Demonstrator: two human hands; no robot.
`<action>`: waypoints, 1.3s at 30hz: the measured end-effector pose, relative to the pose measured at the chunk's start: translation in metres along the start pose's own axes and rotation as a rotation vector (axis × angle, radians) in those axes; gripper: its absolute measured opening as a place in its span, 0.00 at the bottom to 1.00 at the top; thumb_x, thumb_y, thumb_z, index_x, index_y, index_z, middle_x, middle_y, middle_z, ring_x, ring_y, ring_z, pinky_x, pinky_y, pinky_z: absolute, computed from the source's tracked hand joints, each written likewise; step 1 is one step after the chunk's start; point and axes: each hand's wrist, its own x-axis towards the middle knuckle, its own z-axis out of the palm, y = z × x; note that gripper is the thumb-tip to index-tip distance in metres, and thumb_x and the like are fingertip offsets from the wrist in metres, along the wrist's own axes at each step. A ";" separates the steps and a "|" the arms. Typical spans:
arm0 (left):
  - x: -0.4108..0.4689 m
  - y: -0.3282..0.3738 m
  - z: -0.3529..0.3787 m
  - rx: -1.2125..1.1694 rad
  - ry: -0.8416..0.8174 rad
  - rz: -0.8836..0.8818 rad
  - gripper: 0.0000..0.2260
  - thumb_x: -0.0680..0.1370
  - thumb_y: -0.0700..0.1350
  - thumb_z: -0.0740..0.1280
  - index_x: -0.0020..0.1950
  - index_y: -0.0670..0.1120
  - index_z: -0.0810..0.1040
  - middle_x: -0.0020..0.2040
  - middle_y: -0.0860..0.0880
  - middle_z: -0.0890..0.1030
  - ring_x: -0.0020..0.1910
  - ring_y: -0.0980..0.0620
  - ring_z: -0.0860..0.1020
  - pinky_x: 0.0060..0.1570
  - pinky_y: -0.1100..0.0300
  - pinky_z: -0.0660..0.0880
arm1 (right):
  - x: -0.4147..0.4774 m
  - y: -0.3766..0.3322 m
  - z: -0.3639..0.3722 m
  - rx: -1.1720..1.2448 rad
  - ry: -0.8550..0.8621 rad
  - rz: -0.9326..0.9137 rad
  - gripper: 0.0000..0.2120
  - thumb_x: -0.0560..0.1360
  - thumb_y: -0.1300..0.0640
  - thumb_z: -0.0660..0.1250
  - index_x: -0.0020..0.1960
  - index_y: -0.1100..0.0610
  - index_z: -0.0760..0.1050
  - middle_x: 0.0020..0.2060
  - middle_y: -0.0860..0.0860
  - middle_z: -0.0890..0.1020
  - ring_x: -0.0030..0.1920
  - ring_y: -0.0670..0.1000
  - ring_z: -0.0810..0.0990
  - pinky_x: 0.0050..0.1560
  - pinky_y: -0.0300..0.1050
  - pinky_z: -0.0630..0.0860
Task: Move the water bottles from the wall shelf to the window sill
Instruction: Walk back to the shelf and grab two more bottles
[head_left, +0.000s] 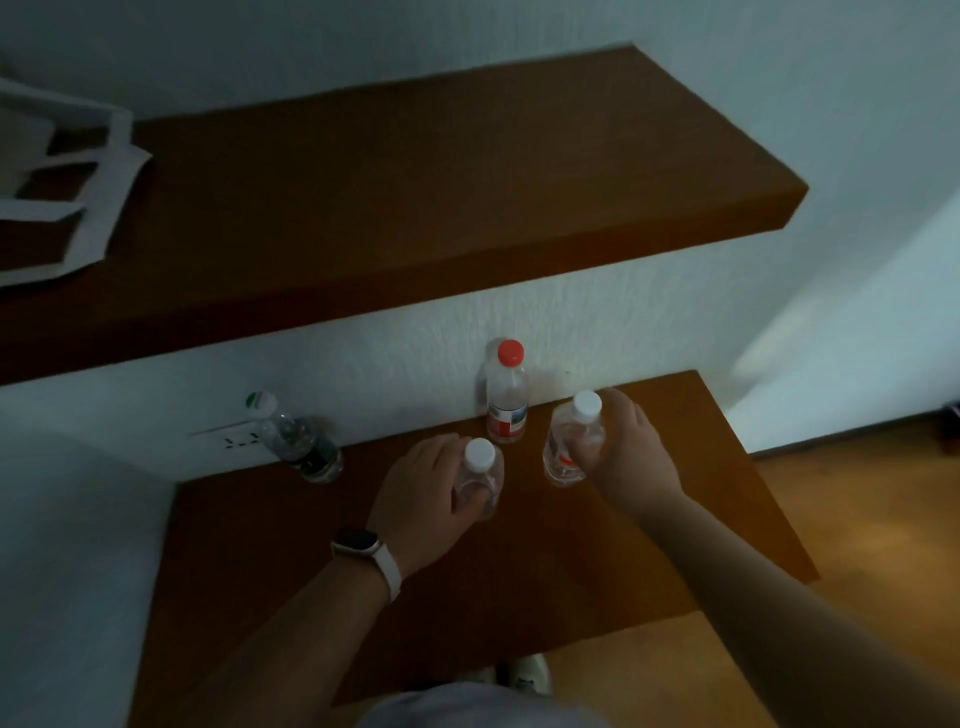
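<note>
Several water bottles stand on the lower brown wall shelf (519, 571). My left hand (421, 493) grips a clear bottle with a white cap (480, 470) near the shelf's middle. My right hand (631, 452) grips a second white-capped clear bottle (563, 452) just to the right. Behind them, against the wall, stands a red-capped bottle with a red label (506, 397). Further left, a bottle with a green-and-white cap and a dark label (301, 441) stands by the wall. No window sill is in view.
An upper brown shelf (441, 197) juts out above, with white paper sheets (67, 197) at its left end. A wall socket (236, 440) sits behind the left bottle. Wooden floor (857, 545) lies to the right. A watch is on my left wrist.
</note>
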 end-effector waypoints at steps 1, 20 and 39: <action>0.000 0.001 0.003 -0.050 -0.009 -0.014 0.26 0.77 0.61 0.63 0.70 0.48 0.70 0.65 0.49 0.75 0.64 0.52 0.73 0.63 0.55 0.71 | 0.002 0.000 0.003 0.021 -0.009 0.016 0.37 0.72 0.36 0.66 0.74 0.48 0.57 0.70 0.50 0.69 0.68 0.55 0.71 0.60 0.59 0.76; 0.009 0.005 0.028 -0.582 0.015 -0.210 0.27 0.73 0.49 0.74 0.69 0.53 0.67 0.64 0.56 0.73 0.61 0.59 0.73 0.54 0.66 0.74 | 0.012 -0.005 0.021 0.063 -0.131 -0.025 0.31 0.69 0.46 0.75 0.68 0.46 0.65 0.63 0.46 0.74 0.60 0.47 0.74 0.58 0.47 0.75; -0.073 0.056 -0.014 -0.503 0.518 -0.707 0.24 0.72 0.51 0.75 0.63 0.63 0.68 0.58 0.61 0.77 0.56 0.61 0.78 0.53 0.59 0.78 | 0.026 -0.063 -0.002 0.155 -0.583 -0.626 0.17 0.73 0.53 0.73 0.48 0.38 0.67 0.44 0.37 0.76 0.45 0.31 0.76 0.43 0.29 0.71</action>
